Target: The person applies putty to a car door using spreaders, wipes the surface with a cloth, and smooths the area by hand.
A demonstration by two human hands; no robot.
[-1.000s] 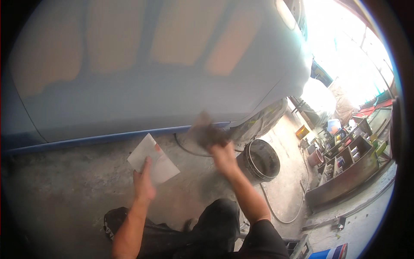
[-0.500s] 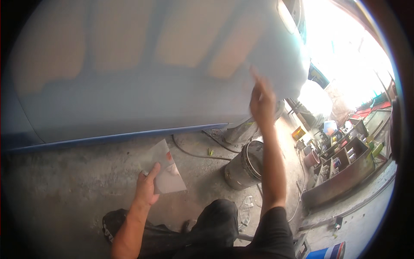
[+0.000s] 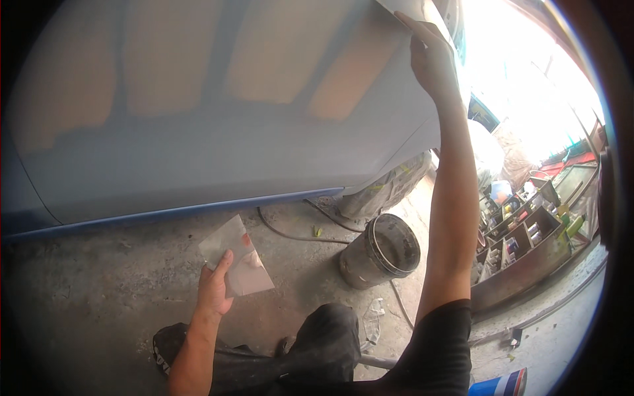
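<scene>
A grey car body panel (image 3: pixel 218 148) with several tan filler patches (image 3: pixel 353 72) fills the upper part of the view. My left hand (image 3: pixel 214 287) grips a flat mixing board (image 3: pixel 221 239) low in front of the panel, thumb on top. The board bears a pale lump of filler (image 3: pixel 251 261) and a small red smear (image 3: pixel 246 239). High at the right, my right hand (image 3: pixel 432 63) is closed beside the panel, its index finger stretched along a thin, pale, flat piece (image 3: pixel 391 6) like a spreader. The upper frame edge cuts that piece off.
A dirty bucket (image 3: pixel 360 264) stands on the concrete floor below the panel, near a covered wheel (image 3: pixel 389 188). A hose (image 3: pixel 290 235) lies behind it. At the right is a divided tool tray (image 3: pixel 528 254) with cans and bottles; a blue can (image 3: pixel 498 384) sits bottom right.
My right hand has moved up and to the right, to the upper edge of the view. My left hand with the board has barely shifted. The view has turned slightly.
</scene>
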